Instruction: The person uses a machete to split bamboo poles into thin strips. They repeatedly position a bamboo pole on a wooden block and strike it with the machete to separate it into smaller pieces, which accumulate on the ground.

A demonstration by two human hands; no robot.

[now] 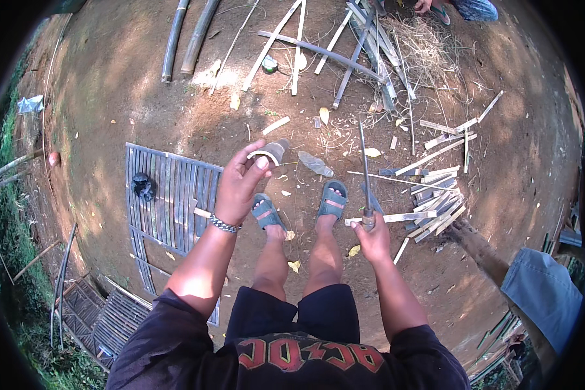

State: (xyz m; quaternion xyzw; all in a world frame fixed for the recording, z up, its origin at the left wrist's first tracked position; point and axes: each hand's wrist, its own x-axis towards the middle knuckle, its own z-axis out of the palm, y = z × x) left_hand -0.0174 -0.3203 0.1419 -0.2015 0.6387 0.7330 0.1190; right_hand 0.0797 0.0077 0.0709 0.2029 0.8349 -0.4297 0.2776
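In my left hand [238,185] is a short curved piece of split bamboo [275,151], pinched between thumb and fingers, with its pale cut edge turned toward me. My right hand [374,243] is wrapped round the wooden handle of a long, narrow-bladed knife [365,170]. Its blade points up and away from me, seen nearly edge-on and well apart from the bamboo piece. A bracelet circles my left wrist. On the ground beyond my right foot lies a crumpled clear plastic wrapper [314,164].
Left of my feet lies a bamboo slat panel [175,188] bearing a black plastic bundle [143,187]. Split bamboo strips [439,207] are heaped at right beside a log [474,247]. More strips [364,52] and shavings [426,52] lie ahead, near another person's hand [423,6].
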